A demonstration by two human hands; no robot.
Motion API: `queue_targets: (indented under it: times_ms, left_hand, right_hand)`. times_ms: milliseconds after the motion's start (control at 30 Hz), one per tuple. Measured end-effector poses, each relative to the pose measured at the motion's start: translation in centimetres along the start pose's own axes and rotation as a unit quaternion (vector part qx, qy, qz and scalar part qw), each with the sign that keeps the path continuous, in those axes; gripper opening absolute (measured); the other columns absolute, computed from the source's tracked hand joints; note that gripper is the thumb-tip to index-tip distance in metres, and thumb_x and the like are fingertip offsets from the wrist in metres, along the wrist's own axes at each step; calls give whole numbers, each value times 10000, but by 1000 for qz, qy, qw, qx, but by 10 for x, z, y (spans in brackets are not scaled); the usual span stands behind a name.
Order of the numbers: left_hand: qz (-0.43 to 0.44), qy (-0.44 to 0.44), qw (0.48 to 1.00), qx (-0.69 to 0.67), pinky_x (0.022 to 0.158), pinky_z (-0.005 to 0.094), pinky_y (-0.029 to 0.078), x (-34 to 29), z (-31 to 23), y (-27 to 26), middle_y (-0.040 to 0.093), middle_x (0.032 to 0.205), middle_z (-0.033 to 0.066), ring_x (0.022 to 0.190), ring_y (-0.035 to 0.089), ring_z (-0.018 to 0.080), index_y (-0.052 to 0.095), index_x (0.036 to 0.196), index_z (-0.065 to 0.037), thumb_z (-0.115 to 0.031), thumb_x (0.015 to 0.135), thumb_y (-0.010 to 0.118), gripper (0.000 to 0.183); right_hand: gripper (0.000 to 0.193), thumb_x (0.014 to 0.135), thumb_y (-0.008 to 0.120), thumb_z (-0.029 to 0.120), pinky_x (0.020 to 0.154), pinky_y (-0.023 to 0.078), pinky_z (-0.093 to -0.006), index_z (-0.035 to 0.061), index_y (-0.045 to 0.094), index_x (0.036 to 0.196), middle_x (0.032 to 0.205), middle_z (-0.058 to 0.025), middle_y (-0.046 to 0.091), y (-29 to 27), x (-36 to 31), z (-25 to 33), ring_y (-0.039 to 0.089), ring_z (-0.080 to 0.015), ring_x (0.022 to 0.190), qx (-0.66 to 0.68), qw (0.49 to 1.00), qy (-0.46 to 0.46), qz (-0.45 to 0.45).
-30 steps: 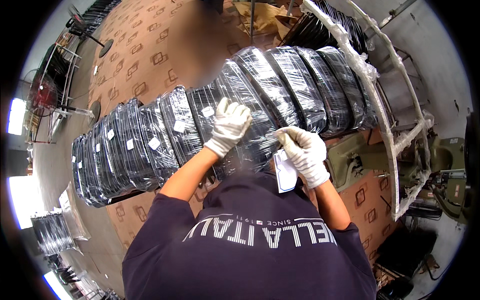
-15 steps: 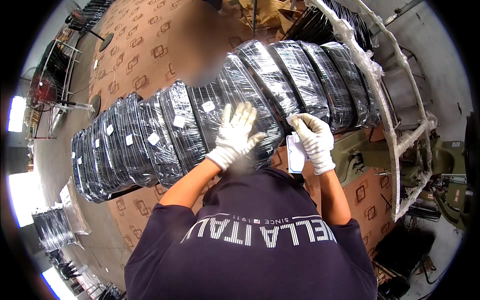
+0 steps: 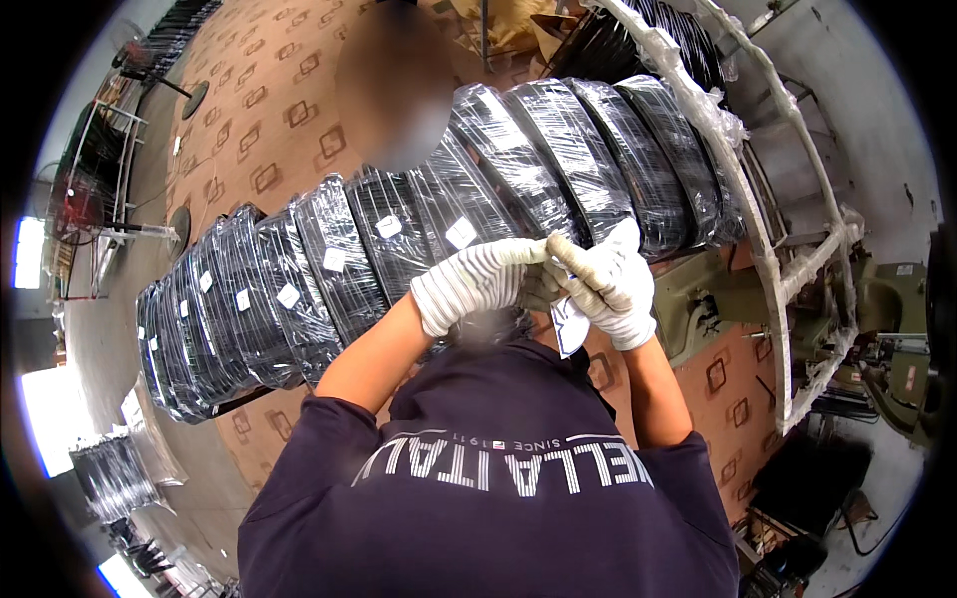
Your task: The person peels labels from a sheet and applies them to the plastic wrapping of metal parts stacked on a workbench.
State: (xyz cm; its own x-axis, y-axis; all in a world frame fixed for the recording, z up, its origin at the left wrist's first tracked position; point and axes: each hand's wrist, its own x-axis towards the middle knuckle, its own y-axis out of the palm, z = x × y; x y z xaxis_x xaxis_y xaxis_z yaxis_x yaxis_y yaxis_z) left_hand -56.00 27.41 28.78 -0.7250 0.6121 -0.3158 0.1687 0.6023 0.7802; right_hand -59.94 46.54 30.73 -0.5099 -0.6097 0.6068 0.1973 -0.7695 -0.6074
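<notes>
Both my hands wear white striped work gloves and meet above the near side of a row of bundles. In my right hand [image 3: 606, 289] is a strip of white labels [image 3: 570, 329], its end hanging below the fingers. My left hand [image 3: 488, 284] reaches across with fingers closed against the right fingertips; what lies between them is hidden. Behind the hands, black ribbed pieces wrapped in clear film form a long row of bundles [image 3: 543, 149]. A small white label [image 3: 461, 232] sits on the bundle just beyond my left hand. Bundles farther left carry similar labels [image 3: 334, 259].
A film-wrapped metal frame [image 3: 773, 249] stands at the right, beside green machinery [image 3: 688, 304]. Patterned brown flooring [image 3: 264, 110] runs behind the row. Stand fans [image 3: 85, 199] and racks are at the left. A blurred round shape [image 3: 394, 90] covers part of the far side.
My left hand has left the bundle surface and moved right to meet my right hand. A white label now shows on the bundle where it was. The view has shifted slightly.
</notes>
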Motion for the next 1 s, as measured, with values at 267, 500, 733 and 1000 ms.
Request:
queue_targets:
  times_ms: [267, 500, 733, 1000]
  left_hand:
    - [-129, 27, 983, 131, 710, 269, 494, 17, -23, 2, 657, 823, 59, 737, 618, 135, 642, 908, -16, -194, 766, 705, 236]
    - [-282, 151, 915, 246, 687, 251, 502, 52, -53, -34, 669, 851, 106, 767, 631, 158, 641, 912, 24, -198, 674, 801, 362]
    - [-413, 20, 512, 753, 830, 397, 373, 92, -53, -52, 674, 868, 80, 867, 622, 241, 699, 849, -127, -448, 737, 612, 351]
    - [-465, 200, 347, 789, 873, 406, 289, 84, -25, -62, 523, 848, 48, 965, 478, 226, 598, 837, -137, -487, 622, 719, 429]
  right_hand:
    - [560, 755, 675, 131, 572, 413, -289, 117, 495, 1285, 536, 18, 522, -30, 7, 0, 526, -152, 470, -107, 987, 50, 110]
    - [724, 845, 553, 420, 586, 467, -399, 189, 197, 1431, 670, -169, 607, -69, 22, -8, 604, -300, 606, -216, 843, 387, 305]
    - [618, 848, 538, 459, 653, 466, -374, 219, 340, 1382, 685, -168, 601, -70, 14, -8, 608, -298, 667, -138, 857, 425, 257]
    - [586, 831, 561, 470, 659, 469, -354, 236, 408, 1346, 692, -145, 612, -73, -2, 1, 620, -269, 681, -124, 837, 484, 225]
